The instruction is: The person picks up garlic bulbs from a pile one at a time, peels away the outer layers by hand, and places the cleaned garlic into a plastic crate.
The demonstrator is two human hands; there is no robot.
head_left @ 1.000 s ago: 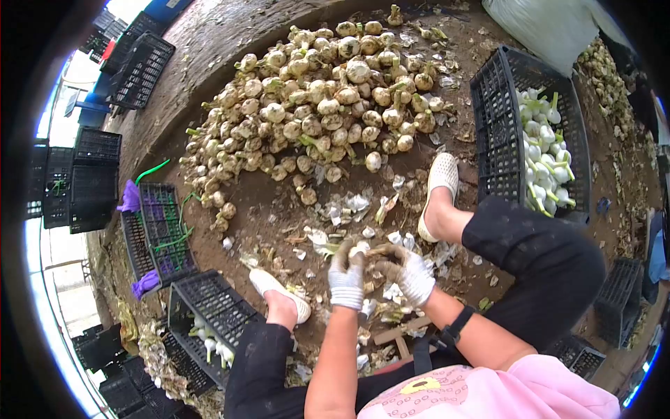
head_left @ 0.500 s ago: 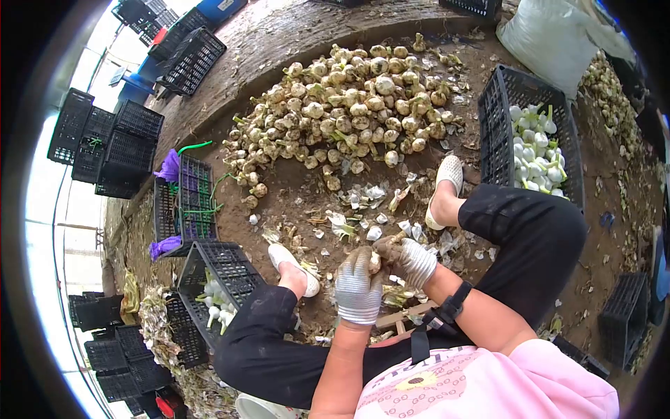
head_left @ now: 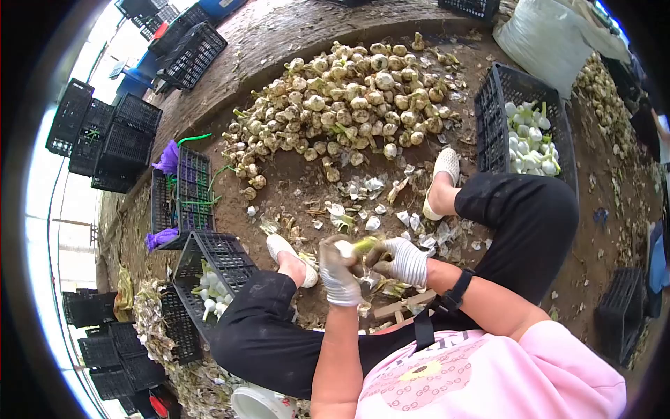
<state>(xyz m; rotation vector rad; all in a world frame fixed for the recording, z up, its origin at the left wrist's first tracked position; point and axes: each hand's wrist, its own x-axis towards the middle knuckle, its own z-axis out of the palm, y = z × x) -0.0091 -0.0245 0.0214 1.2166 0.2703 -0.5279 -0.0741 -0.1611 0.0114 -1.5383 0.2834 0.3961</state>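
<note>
My left hand [head_left: 338, 272], in a soiled white-and-grey glove, is closed around a garlic bulb [head_left: 344, 248] whose white side shows between the fingers. The bulb's green-yellow stem [head_left: 364, 244] points right, toward my other hand. My right hand [head_left: 403, 261], gloved alike, has its fingertips pinched at that stem's end. Both hands are in front of my body, above ground strewn with garlic skins [head_left: 363, 188]. Beyond them lies a big heap of unpeeled garlic [head_left: 349, 105] with dirty outer skins.
A black crate [head_left: 493, 119] of clean white garlic stands at right, and another crate [head_left: 222, 262] with white bulbs is by my left knee. A white sack [head_left: 537, 42] is at the back right. Stacked black crates [head_left: 125, 143] and a white bucket [head_left: 255, 403] are on the left.
My left hand has turned and shifted slightly left and up, and the garlic now shows a white side and green stem. The hands are a little farther apart.
</note>
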